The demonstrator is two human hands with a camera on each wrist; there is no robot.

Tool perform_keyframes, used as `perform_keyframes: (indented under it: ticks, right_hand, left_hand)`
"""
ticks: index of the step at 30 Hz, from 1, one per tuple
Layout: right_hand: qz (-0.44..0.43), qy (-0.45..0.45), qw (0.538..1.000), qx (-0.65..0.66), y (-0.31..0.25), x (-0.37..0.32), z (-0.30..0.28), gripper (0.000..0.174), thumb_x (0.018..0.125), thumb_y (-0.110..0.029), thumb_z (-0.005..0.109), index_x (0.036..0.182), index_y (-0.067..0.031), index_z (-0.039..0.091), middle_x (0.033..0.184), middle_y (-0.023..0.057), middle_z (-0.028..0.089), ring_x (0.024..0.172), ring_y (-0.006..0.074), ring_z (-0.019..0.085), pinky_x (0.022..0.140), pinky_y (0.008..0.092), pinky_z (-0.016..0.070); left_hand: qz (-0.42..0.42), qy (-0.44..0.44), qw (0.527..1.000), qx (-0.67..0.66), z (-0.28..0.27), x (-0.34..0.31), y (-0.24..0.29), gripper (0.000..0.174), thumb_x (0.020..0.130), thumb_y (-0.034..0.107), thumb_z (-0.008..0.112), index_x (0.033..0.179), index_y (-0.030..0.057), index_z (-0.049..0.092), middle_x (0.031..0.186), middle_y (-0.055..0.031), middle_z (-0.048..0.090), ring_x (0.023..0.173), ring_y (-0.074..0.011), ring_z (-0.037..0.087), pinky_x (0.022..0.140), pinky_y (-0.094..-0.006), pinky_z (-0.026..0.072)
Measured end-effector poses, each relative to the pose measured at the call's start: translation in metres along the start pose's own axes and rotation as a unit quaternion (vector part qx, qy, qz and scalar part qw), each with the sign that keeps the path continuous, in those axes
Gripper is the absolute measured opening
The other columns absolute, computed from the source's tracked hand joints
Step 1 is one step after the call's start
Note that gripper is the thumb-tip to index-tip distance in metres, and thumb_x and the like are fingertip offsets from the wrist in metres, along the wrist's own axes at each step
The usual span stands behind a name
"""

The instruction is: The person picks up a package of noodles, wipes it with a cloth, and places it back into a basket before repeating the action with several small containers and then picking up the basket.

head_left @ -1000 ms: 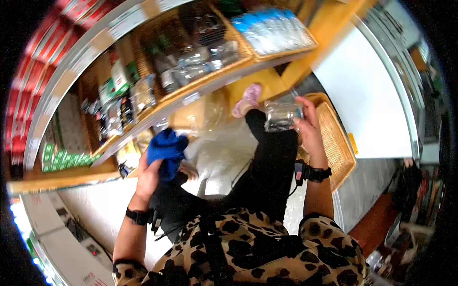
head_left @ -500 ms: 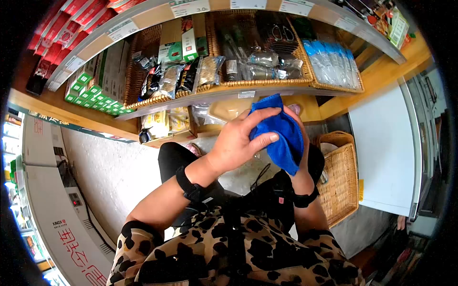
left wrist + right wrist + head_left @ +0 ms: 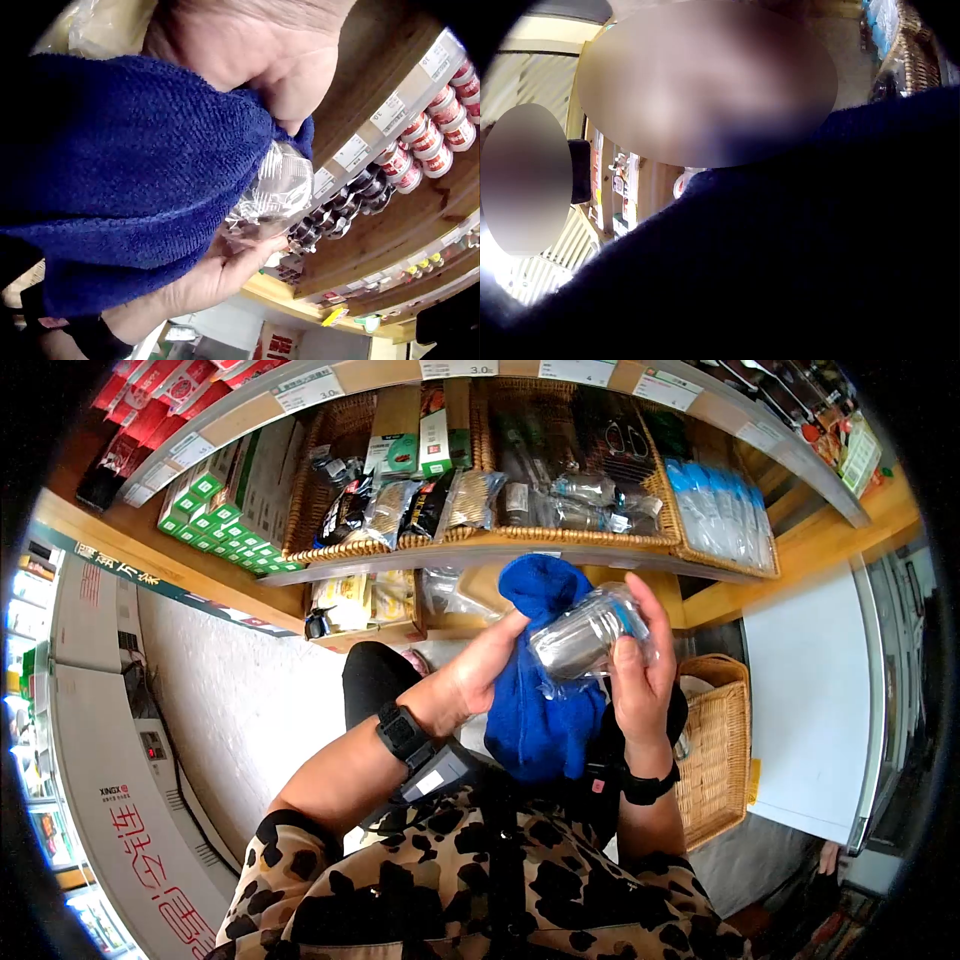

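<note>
In the head view my right hand (image 3: 645,680) holds a silver cylinder in clear plastic wrap (image 3: 580,645), thumb on its near side and fingers behind. My left hand (image 3: 478,670) grips a blue cloth (image 3: 540,725), which hangs down behind and below the cylinder. The left wrist view shows the terry cloth (image 3: 135,150) draped from under the left thumb, with crinkled clear wrap (image 3: 281,180) showing past its edge. The right hand (image 3: 202,285) is beneath that wrap. Dark cloth (image 3: 780,262) fills much of the right wrist view.
Ahead, a shelf carries wicker baskets (image 3: 590,540) of packaged goods and a stack of green-and-white boxes (image 3: 215,505). A wicker basket (image 3: 715,760) sits on the floor at my right, beside a white panel (image 3: 800,710). A white freezer (image 3: 130,780) stands at the left.
The hands came together from apart, and the cloth was wrapped over the right hand. Now the cloth is lowered and opened out, with the wrapped cylinder visible. The head view has turned toward the shelf.
</note>
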State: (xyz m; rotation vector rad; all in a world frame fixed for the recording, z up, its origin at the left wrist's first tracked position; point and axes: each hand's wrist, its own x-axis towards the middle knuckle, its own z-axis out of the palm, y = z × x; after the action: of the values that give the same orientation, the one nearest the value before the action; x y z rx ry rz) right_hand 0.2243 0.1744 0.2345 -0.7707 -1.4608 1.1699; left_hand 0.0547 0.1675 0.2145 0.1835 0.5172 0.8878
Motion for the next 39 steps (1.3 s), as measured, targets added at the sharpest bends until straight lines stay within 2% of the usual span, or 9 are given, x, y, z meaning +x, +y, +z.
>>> perform_keyframes:
  ticks: [7,11,19,26,30,32,34,37,39]
  right_hand:
    - [-0.116,-0.034,0.98,-0.16,-0.006,-0.003,0.0,0.045,0.075,-0.012,0.067,0.115,-0.0031,0.05,0.117,0.0158,0.048,0.109,0.028,0.046,0.094,0.0378,0.036]
    - [-0.236,-0.049,0.911,-0.336,-0.015,-0.006,0.012,0.047,0.07,-0.008,0.073,0.112,-0.0088,0.051,0.12,0.019,0.045,0.107,0.0354,0.046,0.091,0.0418,0.0392]
    - [-0.264,0.017,0.898,-0.351,0.009,-0.002,0.021,0.051,0.067,-0.005,0.075,0.108,-0.0084,0.045,0.119,0.0171,0.043,0.105,0.0324,0.047,0.087,0.0409,0.0419]
    - [-0.058,0.11,0.969,-0.213,0.026,-0.002,0.03,0.044,0.071,-0.01,0.072,0.099,-0.0028,0.038,0.106,0.0155,0.048,0.094,0.0249,0.05,0.082,0.0365,0.0417]
    - [0.054,0.089,0.979,-0.173,0.009,-0.001,0.043,0.047,0.082,-0.012,0.062,0.12,0.0019,0.038,0.1,0.0172,0.054,0.093,0.0221,0.053,0.083,0.036,0.0417]
    - [0.025,0.071,0.978,-0.197,0.038,-0.002,0.039,0.043,0.091,-0.02,0.05,0.125,0.0029,0.039,0.106,0.0153,0.056,0.093,0.0233,0.056,0.083,0.0318,0.043]
    - [0.006,0.076,0.988,-0.131,0.047,0.0,0.04,0.038,0.093,-0.022,0.046,0.123,0.0022,0.041,0.105,0.013,0.057,0.089,0.0222,0.058,0.073,0.0311,0.0471]
    - [0.184,0.086,0.963,0.178,0.03,0.0,0.042,0.034,0.095,-0.026,0.041,0.115,0.0013,0.046,0.097,0.0118,0.06,0.078,0.0201,0.06,0.06,0.0304,0.0483]
    - [0.223,0.043,0.94,0.253,0.034,0.001,0.037,0.035,0.094,-0.03,0.04,0.11,0.0003,0.048,0.089,0.0108,0.06,0.067,0.0191,0.059,0.051,0.03,0.0461]
  left_hand:
    - [0.034,0.003,0.998,-0.056,-0.002,-0.003,-0.004,0.052,0.096,0.043,0.032,0.121,-0.0001,0.047,0.113,-0.0129,0.059,0.097,-0.0227,0.06,0.088,-0.0355,0.0476]
    - [0.062,0.024,0.997,-0.033,0.002,-0.007,-0.005,0.052,0.096,0.043,0.027,0.121,0.0022,0.047,0.115,-0.0129,0.058,0.102,-0.0236,0.058,0.092,-0.0374,0.0454]
    - [0.116,0.03,0.991,-0.055,0.009,-0.014,-0.004,0.044,0.096,0.038,0.033,0.119,0.0044,0.05,0.113,-0.0113,0.059,0.1,-0.0218,0.059,0.091,-0.0368,0.0465]
    - [0.263,0.083,0.961,0.029,0.009,-0.011,-0.011,0.032,0.095,0.025,0.043,0.12,0.0062,0.05,0.116,-0.0083,0.057,0.1,-0.0193,0.058,0.088,-0.0345,0.0477]
    - [0.333,0.096,0.931,0.114,0.011,-0.011,-0.017,0.036,0.092,0.011,0.051,0.126,0.0042,0.044,0.116,-0.0039,0.054,0.105,-0.012,0.05,0.092,-0.0278,0.0405]
    - [0.41,0.067,0.867,0.275,0.004,-0.004,-0.024,0.034,0.09,0.01,0.051,0.123,0.0033,0.047,0.115,-0.0026,0.054,0.104,-0.01,0.049,0.092,-0.0267,0.0388]
    - [0.466,0.065,0.811,0.349,0.003,-0.004,-0.025,0.053,0.088,0.006,0.054,0.135,0.0062,0.031,0.12,-0.004,0.048,0.104,-0.01,0.048,0.09,-0.026,0.0396]
    - [0.389,0.083,0.85,0.347,-0.007,-0.009,-0.02,0.061,0.086,0.009,0.056,0.139,0.0078,0.025,0.124,-0.0046,0.045,0.101,-0.0101,0.048,0.087,-0.0262,0.0419]
    - [0.331,0.089,0.889,0.305,-0.018,-0.008,-0.016,0.061,0.086,0.013,0.058,0.138,0.0069,0.026,0.123,-0.0047,0.046,0.098,-0.0104,0.049,0.084,-0.0265,0.0436]
